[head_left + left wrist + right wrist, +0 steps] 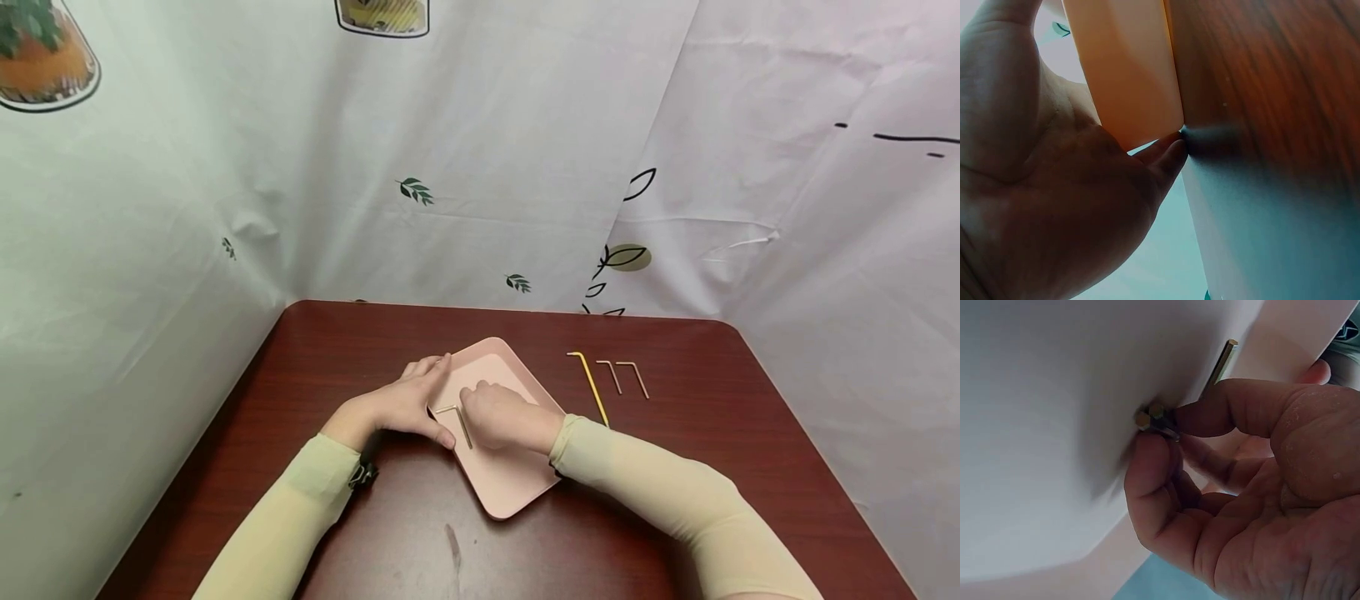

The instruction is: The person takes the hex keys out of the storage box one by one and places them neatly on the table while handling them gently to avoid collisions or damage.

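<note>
Pinching two hex keys: right fingers | hidden from head view | left fingers spread, touching tray

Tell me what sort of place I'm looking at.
Probably a small, screened-off tabletop work area: printed white sheeting hangs on the sides and back of a dark reddish wooden table, where a yellow hex key lies near a pink tray.

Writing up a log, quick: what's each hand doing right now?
Left hand: open, fingers spread against the side of the pink tray.
Right hand: closed, pinching what look like two metal hex keys.
</note>
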### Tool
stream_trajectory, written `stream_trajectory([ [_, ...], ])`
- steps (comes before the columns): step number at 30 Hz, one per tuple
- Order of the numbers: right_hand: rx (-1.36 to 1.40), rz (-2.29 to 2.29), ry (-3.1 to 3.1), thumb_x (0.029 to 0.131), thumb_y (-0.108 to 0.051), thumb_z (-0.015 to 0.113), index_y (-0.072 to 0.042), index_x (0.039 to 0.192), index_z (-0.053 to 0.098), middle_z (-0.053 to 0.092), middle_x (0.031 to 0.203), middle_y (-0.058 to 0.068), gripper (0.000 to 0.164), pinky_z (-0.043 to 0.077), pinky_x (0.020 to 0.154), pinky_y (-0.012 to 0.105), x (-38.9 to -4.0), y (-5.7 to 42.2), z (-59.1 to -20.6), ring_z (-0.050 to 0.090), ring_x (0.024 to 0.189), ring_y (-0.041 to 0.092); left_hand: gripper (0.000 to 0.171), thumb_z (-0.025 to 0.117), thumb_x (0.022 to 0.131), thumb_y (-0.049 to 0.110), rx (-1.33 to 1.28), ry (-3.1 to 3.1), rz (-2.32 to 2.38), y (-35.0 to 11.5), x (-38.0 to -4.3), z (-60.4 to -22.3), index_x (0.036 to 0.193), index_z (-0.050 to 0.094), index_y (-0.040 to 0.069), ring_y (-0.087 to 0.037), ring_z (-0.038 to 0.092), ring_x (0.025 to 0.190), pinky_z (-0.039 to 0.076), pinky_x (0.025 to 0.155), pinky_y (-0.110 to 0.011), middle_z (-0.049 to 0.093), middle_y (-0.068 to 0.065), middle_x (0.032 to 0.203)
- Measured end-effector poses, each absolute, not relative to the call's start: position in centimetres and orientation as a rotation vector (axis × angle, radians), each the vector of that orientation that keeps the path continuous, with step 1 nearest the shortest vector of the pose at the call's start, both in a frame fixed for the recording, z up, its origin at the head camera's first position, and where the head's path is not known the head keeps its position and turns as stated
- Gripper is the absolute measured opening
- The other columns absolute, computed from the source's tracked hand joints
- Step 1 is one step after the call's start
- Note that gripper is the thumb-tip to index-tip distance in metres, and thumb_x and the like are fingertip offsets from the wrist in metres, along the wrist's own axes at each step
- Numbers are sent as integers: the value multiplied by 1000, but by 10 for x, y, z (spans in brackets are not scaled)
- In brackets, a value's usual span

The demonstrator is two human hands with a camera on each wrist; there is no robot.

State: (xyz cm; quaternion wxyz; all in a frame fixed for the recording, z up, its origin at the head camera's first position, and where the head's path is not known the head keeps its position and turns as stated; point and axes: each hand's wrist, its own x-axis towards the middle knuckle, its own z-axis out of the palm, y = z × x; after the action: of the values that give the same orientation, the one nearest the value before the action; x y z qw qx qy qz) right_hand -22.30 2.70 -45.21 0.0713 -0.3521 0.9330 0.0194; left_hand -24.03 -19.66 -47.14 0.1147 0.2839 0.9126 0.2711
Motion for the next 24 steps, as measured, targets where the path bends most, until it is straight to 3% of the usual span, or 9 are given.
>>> stream_trajectory([
  [24,-1085,-8,2804,99,-10,72,-3,111,63,63,85,10,17,57,70,41,-230,30,-456,60,74,21,157,101,70,65,829,2674,794,-198,-241,-473,177,8,-3,-44,24,161,32,127,-61,24,-23,177],
])
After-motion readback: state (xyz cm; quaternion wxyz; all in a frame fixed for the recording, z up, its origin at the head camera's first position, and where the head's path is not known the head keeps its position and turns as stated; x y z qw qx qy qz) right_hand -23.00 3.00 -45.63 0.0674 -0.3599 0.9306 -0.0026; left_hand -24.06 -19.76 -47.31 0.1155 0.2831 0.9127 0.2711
